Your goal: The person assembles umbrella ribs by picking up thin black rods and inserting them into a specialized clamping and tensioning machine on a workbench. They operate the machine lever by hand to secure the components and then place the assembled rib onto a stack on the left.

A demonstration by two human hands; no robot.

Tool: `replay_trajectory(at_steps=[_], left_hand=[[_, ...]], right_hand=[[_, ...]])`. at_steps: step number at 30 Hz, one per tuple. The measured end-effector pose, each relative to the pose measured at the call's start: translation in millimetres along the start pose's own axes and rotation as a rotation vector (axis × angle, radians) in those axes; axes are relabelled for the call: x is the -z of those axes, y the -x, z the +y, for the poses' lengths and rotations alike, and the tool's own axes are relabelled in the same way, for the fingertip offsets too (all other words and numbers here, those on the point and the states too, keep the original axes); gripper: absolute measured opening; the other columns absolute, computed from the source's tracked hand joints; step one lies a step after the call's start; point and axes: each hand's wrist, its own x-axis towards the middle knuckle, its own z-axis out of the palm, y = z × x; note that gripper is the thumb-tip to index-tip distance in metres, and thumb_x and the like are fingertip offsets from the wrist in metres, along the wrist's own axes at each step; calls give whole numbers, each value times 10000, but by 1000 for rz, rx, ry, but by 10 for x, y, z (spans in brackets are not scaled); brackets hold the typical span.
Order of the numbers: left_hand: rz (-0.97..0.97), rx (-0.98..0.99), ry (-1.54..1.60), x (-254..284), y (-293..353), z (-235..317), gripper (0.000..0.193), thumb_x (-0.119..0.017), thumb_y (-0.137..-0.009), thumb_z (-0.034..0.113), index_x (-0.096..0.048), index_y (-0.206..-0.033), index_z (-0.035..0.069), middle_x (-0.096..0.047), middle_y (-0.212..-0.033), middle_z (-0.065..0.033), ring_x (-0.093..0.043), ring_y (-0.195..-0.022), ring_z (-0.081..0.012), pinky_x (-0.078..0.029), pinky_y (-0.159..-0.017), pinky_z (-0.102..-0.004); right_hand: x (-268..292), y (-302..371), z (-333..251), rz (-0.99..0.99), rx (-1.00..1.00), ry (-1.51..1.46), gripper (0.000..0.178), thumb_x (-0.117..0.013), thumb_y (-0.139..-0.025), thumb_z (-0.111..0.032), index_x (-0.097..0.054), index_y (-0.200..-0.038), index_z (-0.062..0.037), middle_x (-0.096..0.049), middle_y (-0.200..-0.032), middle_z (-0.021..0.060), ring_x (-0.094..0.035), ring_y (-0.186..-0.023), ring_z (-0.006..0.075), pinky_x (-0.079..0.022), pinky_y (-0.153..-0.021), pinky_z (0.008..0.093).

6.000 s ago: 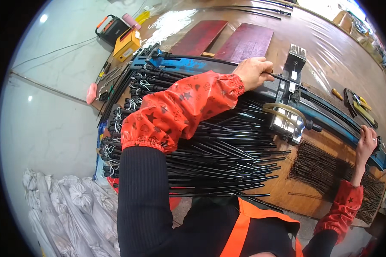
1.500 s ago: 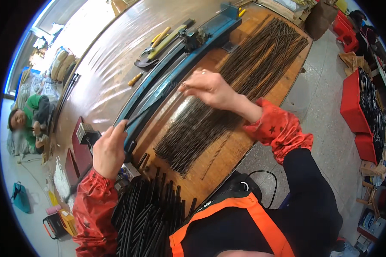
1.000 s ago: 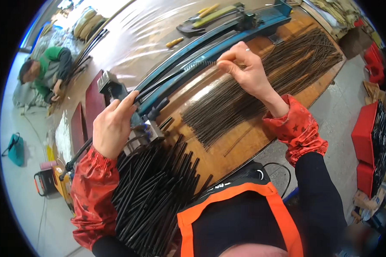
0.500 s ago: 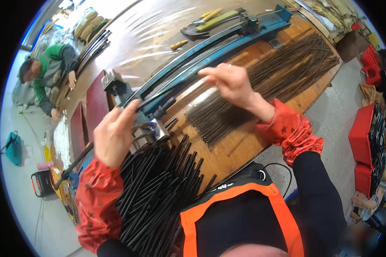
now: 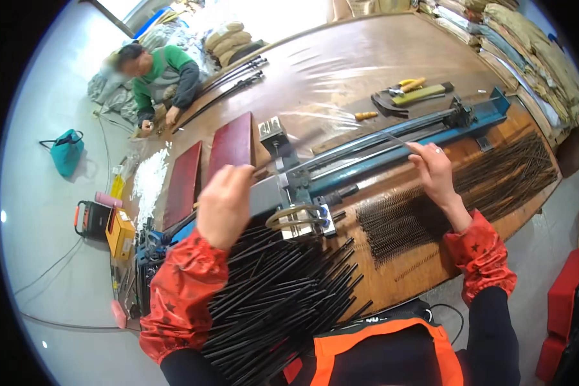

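Note:
My left hand [image 5: 224, 207] is raised left of the clamp head [image 5: 296, 183] of a long blue metal bench fixture [image 5: 424, 132]. Its fingers are closed; a smeared dark streak runs off from them, and I cannot make out what they hold. My right hand [image 5: 433, 172] is over the near side of the fixture, thumb and fingers pinching a thin grey rod [image 5: 397, 139] that points up and left over the rail. Below my hands lies a heap of black tubes [image 5: 283, 289]. Many long thin coil springs [image 5: 392, 228] are spread on the table to the right.
Two dark red boards [image 5: 231, 147] lie left of the fixture, beside a pile of white pieces [image 5: 150, 183]. Hand tools [image 5: 421, 95] rest beyond the rail. At the far left another person [image 5: 167, 83] works by several dark rods [image 5: 231, 80]. Red bins [image 5: 563, 309] stand right.
The view has swung left, so the table sits further right. The dark rod that stretched between my hands no longer spans them; my hands are further apart.

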Motion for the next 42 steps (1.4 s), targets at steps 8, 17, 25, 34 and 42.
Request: replay_trajectory(at_steps=[8, 17, 25, 34, 42], left_hand=[[197, 104, 90, 192, 24, -370, 336, -596, -909, -19, -653, -1233, 47, -650, -929, -183, -645, -781, -330, -507, -703, -375], [204, 242, -26, 489, 945, -771, 315, -624, -937, -1, -659, -1247, 49, -652, -851, -145, -635, -707, -251, -498, -657, -339], [198, 327, -10, 367, 1166, -837, 251, -664, -961, 81, -679, -1210, 54, -630, -810, -138, -593, -645, -226, -464, -601, -326], [-35, 355, -82, 176, 1255, -1069, 233, -674, -944, 157, -706, -1171, 114, -641, -808, -117, -637, -690, -287, -494, -626, -376], [-90, 97, 58, -918, 437, -862, 240, -652, -944, 265, -700, -1120, 108, -671, -923, -131, -673, -820, -335, -548, -698, -436]], right_hand=[[-851, -509, -520, -282, -230, -520, 228, -591, -1025, -221, -688, -1054, -17, -559, -680, 33, -505, -628, 92, -427, -582, 273], [-1912, -1072, -1160, -395, 279, -541, 247, -726, -900, -345, -786, -961, -114, -717, -859, 123, -685, -857, 285, -502, -837, 419], [-2068, -1143, -1509, -583, 605, -179, 131, -700, -891, -245, -709, -818, -137, -660, -747, 42, -614, -816, 253, -360, -977, 431], [-818, -735, 149, -188, 424, 268, 100, -664, -898, -93, -721, -915, -174, -752, -905, -10, -641, -1015, 214, -307, -1063, 411], [-130, -652, 741, -161, 260, 260, 87, -655, -884, -108, -696, -941, -57, -697, -907, 116, -619, -911, 316, -443, -906, 429]])
